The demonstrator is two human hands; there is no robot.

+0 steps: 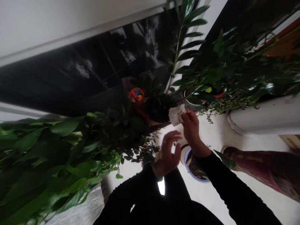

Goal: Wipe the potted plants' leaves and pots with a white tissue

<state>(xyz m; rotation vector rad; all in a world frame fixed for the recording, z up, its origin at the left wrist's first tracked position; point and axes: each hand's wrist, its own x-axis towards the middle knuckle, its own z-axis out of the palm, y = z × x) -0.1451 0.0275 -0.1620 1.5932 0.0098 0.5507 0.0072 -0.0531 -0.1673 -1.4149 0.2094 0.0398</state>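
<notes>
My right hand (191,128) pinches a crumpled white tissue (176,115) between thumb and fingers. The tissue hangs in front of a dark plant pot at the middle of the view. Just left of it and lower is my left hand (169,151), its fingers curved and apart with nothing visible in them. A tall stem with dark glossy leaves (191,53) rises beyond the tissue. Small dark-leaved sprigs (140,150) lie close to my left wrist.
Broad green leaves (58,162) fill the left side. A blue-rimmed pot (199,176) stands on the pale floor below my right forearm. A white cylindrical planter (264,117) and a patterned red object (255,165) are at right. A small orange container (136,94) sits by the dark glass.
</notes>
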